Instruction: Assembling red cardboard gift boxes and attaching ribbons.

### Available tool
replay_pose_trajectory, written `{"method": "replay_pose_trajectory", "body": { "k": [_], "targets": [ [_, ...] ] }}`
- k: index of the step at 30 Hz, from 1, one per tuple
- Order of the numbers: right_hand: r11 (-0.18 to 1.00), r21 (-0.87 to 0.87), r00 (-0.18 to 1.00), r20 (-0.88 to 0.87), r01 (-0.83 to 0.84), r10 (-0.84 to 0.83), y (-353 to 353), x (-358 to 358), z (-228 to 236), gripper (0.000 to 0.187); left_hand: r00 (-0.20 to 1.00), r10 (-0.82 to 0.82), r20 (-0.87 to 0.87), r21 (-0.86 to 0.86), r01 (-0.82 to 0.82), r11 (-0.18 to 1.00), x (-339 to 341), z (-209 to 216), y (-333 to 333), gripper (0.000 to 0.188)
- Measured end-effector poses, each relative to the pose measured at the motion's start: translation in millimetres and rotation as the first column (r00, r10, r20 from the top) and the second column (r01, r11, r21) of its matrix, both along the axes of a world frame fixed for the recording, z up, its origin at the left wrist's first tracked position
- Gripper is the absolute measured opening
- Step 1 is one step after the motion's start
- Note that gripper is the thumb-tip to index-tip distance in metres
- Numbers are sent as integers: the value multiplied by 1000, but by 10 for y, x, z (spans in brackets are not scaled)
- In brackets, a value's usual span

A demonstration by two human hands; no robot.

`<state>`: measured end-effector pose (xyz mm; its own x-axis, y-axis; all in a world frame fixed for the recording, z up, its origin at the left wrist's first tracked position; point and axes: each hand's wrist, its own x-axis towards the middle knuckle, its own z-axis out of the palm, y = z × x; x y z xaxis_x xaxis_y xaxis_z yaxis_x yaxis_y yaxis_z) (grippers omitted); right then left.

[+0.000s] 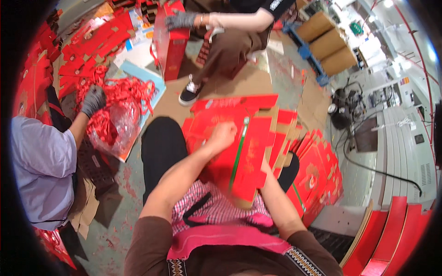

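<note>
A flat red printed cardboard box blank (pixel 251 158) with a green stripe lies tilted over my lap, on top of other red blanks (pixel 221 110). My left hand (pixel 223 135) is curled closed above the red cardboard, left of the green stripe. Whatever may be in its fingers cannot be made out. My right hand (pixel 265 168) is at the right edge of the striped blank. Most of it is hidden behind the cardboard, fingers included.
More red blanks (pixel 315 177) are stacked by my right knee. At left, a co-worker's gloved hand (pixel 94 99) is over red ribbons (pixel 110 126) in clear plastic. Ahead, another gloved hand (pixel 180 20) touches a red box (pixel 175 55). Red panels (pixel 391 230) stand at lower right.
</note>
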<state>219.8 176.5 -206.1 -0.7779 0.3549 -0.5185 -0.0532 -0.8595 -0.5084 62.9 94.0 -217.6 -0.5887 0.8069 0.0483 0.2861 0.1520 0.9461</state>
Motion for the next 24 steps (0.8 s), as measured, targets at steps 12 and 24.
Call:
{"method": "replay_pose_trajectory", "body": {
  "k": [12, 24],
  "targets": [
    [995, 100, 992, 123, 8, -20, 9, 104, -177, 29, 996, -90, 23, -132, 92, 987, -70, 270, -40, 12],
    [979, 202, 976, 218, -16, -29, 48, 107, -201, 27, 957, -148, -250, -51, 140, 989, -73, 210, -37, 10]
  ]
}}
